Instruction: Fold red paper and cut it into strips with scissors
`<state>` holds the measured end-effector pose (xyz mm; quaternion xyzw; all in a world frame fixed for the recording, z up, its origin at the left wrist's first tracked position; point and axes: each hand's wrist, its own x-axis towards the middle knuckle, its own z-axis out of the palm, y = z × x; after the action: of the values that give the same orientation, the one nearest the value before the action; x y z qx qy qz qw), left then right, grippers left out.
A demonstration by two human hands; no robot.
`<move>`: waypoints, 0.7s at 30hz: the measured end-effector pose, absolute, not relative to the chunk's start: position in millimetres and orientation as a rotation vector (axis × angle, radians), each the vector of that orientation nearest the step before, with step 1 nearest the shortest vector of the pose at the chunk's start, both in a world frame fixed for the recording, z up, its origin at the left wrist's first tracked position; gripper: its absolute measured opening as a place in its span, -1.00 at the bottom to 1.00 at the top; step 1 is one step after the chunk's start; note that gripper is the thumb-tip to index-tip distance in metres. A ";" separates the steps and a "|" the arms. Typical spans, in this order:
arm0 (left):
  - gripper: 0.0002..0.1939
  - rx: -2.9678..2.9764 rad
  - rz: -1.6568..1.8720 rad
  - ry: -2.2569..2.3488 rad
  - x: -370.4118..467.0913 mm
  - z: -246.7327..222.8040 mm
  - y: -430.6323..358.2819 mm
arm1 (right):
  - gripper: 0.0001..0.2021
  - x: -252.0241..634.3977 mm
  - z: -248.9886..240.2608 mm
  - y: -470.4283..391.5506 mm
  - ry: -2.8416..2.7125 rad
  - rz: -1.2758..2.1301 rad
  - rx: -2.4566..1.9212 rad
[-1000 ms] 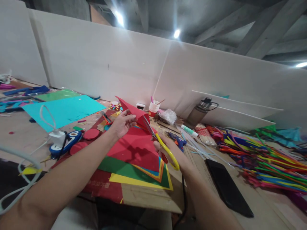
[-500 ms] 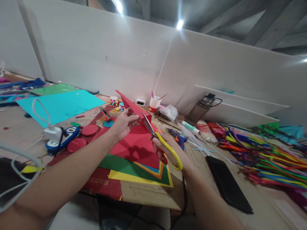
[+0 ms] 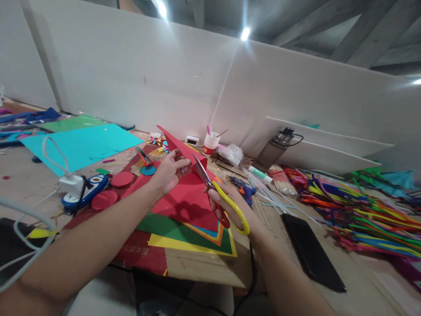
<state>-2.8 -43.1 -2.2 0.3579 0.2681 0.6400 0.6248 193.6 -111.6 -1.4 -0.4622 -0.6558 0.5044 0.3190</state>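
A raised piece of red paper [image 3: 180, 148] is pinched between the thumb and fingers of my left hand [image 3: 171, 172]. Scissors with yellow and red handles [image 3: 231, 202] are gripped in my right hand [image 3: 226, 202], their blades pointing up and left against the paper's edge beside my left fingertips. Under both hands lies a flat red sheet [image 3: 187, 204], on top of green [image 3: 158, 224], orange, blue and yellow sheets [image 3: 197, 248].
Red discs [image 3: 122, 179], a blue and white power strip [image 3: 84, 193] and a cyan sheet [image 3: 85, 145] are at left. Paper cups [image 3: 211, 142] and a bottle [image 3: 272, 149] stand behind. On the right lie a black phone [image 3: 312, 251] and colourful pipe cleaners [image 3: 368, 215].
The view has shifted very slightly. Both hands, the red paper and the scissors look almost the same as before.
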 end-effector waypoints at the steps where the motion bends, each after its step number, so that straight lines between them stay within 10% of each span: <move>1: -0.64 0.820 1.465 0.610 -2.7 -2.0 -43.2 | -0.59 193.7 -1.3 -111.9 -1.721 1.330 -1.217; 21: -0.61 0.827 1.455 0.579 -3.6 -3.7 -42.7 | -0.59 194.2 -4.3 -112.9 -1.731 1.325 -1.205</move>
<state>-3.6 -42.7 -3.7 0.3616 0.2530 0.6359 0.6331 194.2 -112.9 -4.3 -0.4584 -0.6583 0.5042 0.3197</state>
